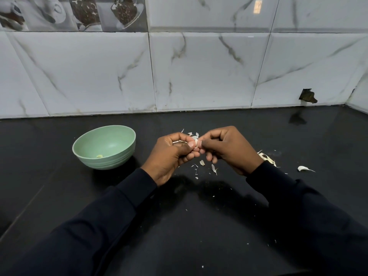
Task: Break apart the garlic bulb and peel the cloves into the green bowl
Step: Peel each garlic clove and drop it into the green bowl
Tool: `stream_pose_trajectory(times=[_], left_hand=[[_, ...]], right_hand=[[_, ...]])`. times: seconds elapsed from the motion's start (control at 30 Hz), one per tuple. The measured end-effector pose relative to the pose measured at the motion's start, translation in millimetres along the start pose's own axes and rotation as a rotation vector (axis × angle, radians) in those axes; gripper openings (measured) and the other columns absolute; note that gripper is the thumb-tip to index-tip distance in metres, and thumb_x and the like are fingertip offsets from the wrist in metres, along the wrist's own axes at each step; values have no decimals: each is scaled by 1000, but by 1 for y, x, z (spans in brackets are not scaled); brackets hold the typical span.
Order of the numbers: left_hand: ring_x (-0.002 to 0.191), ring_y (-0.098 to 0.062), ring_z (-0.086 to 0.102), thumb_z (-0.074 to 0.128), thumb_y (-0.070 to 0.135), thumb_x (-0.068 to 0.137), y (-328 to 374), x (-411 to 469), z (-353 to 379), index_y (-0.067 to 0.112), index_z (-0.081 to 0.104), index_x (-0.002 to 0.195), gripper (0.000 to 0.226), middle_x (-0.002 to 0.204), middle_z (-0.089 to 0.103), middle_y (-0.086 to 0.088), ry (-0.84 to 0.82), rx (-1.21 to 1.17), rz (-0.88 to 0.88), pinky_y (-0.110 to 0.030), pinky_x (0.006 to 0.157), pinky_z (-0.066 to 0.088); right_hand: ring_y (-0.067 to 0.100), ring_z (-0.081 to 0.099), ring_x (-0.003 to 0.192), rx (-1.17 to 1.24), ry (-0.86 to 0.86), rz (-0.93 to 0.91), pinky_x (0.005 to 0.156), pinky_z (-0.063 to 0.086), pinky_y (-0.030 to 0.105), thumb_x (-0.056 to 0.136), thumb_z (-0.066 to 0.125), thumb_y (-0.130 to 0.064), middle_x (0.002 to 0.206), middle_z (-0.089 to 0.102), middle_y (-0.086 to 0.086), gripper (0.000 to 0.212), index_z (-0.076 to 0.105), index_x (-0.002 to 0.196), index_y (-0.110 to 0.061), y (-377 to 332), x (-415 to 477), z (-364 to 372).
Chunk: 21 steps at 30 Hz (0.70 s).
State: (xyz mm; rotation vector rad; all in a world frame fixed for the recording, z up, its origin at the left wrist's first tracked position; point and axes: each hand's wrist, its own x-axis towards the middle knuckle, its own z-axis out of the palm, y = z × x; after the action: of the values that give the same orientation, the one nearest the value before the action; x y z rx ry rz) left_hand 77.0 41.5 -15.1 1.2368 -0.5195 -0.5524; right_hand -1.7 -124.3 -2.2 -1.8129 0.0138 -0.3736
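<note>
I hold a small garlic clove (196, 142) between both hands, just above the black counter (199, 226). My left hand (171, 154) curls round it, thumb and forefinger pinching one end so it cannot slip. My right hand (227, 150) pinches the other end, where a white flap of skin stands up, which I judge is the bit to strip next. I work low over the counter so the skin flakes (214, 168) fall there and not in with the clean garlic. The green bowl (79, 144) sits just left of my left hand, near enough for a short drop, and one pale peeled clove (99, 156) lies in its bottom. By my right wrist is a heap of husk (267, 158); I cannot tell whether cloves remain in it. One unpeeled clove (302, 168) lies beyond it, waiting its turn.
</note>
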Motion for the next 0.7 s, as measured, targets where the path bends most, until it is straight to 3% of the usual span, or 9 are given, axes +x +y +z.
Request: stream_pose_trajectory(times=[0.2, 0.53, 0.7], left_hand=[[68, -17, 70, 64, -4, 94, -1, -4, 6, 1, 67, 91, 7, 79, 73, -16, 47, 77, 29, -19, 64, 58], [65, -17, 70, 60, -7, 95, -2, -5, 8, -1, 63, 95, 6, 79, 68, -17, 57, 15, -32, -18, 63, 58], [67, -24, 73, 59, -5, 97, -6, -4, 11, 0, 63, 99, 7, 79, 67, -20, 82, 84, 25, -23, 65, 61]], right_hand=[[20, 60, 48, -118, 11, -20, 44, 47, 23, 94, 62, 0, 69, 70, 19, 16, 69, 83, 11, 1, 0, 0], [10, 52, 37, -155, 50, 2, 40, 42, 22, 89, 63, 2, 52, 64, 4, 15, 68, 78, 10, -2, -2, 7], [10, 47, 36, -152, 127, 25, 38, 35, 19, 87, 66, -4, 49, 62, 7, 22, 67, 65, -6, -1, -2, 13]])
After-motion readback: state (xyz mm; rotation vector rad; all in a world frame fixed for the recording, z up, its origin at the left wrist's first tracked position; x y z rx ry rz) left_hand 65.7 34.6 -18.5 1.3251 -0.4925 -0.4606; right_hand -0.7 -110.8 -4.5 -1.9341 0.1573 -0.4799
